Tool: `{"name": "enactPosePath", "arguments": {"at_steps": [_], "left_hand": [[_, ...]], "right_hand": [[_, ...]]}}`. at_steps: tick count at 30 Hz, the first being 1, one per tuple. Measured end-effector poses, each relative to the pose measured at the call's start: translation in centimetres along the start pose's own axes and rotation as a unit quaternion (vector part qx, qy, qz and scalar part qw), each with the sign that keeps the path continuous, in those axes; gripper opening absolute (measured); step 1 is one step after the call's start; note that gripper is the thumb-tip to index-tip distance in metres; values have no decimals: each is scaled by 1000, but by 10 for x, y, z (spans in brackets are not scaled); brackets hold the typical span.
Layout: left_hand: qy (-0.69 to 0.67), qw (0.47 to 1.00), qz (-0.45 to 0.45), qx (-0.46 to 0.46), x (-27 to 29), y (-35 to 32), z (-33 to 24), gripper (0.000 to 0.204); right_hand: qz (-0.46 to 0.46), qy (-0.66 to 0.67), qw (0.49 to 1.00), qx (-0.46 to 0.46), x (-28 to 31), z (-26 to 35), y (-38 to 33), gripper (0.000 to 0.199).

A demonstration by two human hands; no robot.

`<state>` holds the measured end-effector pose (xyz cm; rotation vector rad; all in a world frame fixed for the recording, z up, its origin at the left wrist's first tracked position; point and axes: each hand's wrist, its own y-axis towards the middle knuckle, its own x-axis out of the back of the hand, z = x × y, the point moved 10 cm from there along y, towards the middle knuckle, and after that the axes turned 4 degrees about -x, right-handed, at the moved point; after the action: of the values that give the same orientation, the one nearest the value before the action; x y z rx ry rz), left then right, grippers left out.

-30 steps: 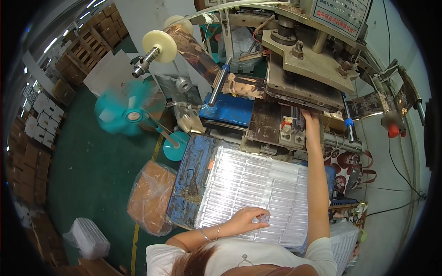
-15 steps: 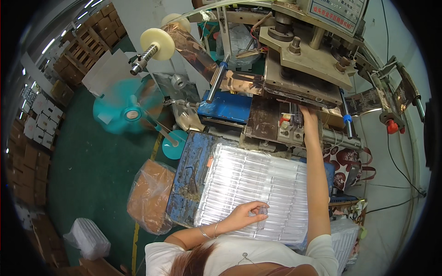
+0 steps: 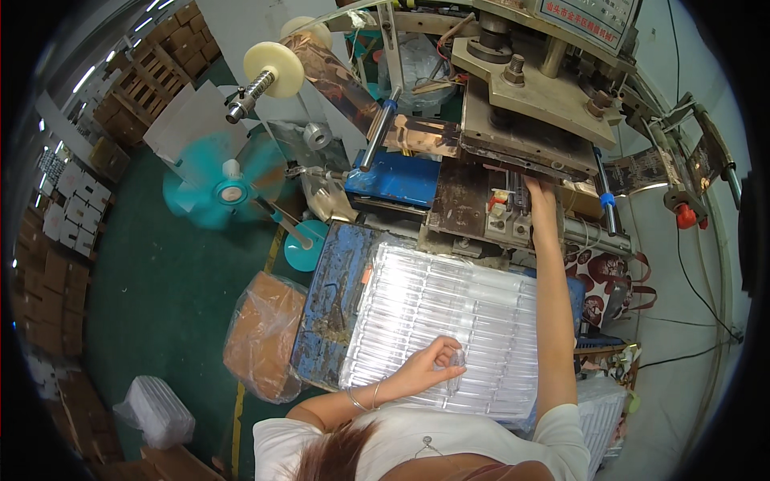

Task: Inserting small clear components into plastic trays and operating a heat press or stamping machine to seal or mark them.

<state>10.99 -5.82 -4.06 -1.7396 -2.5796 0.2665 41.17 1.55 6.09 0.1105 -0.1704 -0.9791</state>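
Observation:
A clear plastic tray point(image 3: 449, 321) packed with several transparent tubes lies on a worn blue table point(image 3: 333, 309) in front of me. My left hand point(image 3: 429, 367) rests on the tray's near edge, fingers closed around one clear tube point(image 3: 454, 370). My right arm stretches forward, and my right hand point(image 3: 539, 192) reaches under the head of the metal press machine point(image 3: 537, 88), at a small fixture point(image 3: 507, 215) on its bed. What the right fingers hold is hidden.
A teal fan point(image 3: 224, 188) spins at the left of the machine, beside a foil roll on a cream spool point(image 3: 277, 64). A plastic bag with orange contents point(image 3: 261, 333) sits on the green floor. Stacked cartons point(image 3: 48, 264) line the left wall. Cables hang at the right.
My left hand has curled and lifted a clear tube off the tray's near edge. My right hand stays at the press fixture. The view has shifted slightly downward.

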Motion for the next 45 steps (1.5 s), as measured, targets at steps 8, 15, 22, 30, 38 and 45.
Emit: {"name": "enactPosePath", "arguments": {"at_steps": [8, 15, 22, 30, 38, 45], "left_hand": [[320, 905, -105, -262, 24, 57, -87, 33], [563, 733, -55, -377, -45, 148, -60, 37], [596, 701, -86, -382, -25, 130, -55, 33], [596, 719, -102, -343, 2, 130, -42, 28], [500, 779, -156, -345, 27, 98, -78, 37], [442, 786, -268, -338, 57, 74, -118, 40]], "right_hand": [[-46, -6, 999, 12, 77, 19, -67, 30], [161, -334, 926, -73, 63, -46, -146, 15], [192, -426, 877, 110, 30, -31, -172, 20], [239, -414, 874, 87, 39, -44, -164, 21], [267, -222, 938, -27, 38, -43, -158, 19], [176, 210, 909, -315, 55, -65, -172, 32]]}}
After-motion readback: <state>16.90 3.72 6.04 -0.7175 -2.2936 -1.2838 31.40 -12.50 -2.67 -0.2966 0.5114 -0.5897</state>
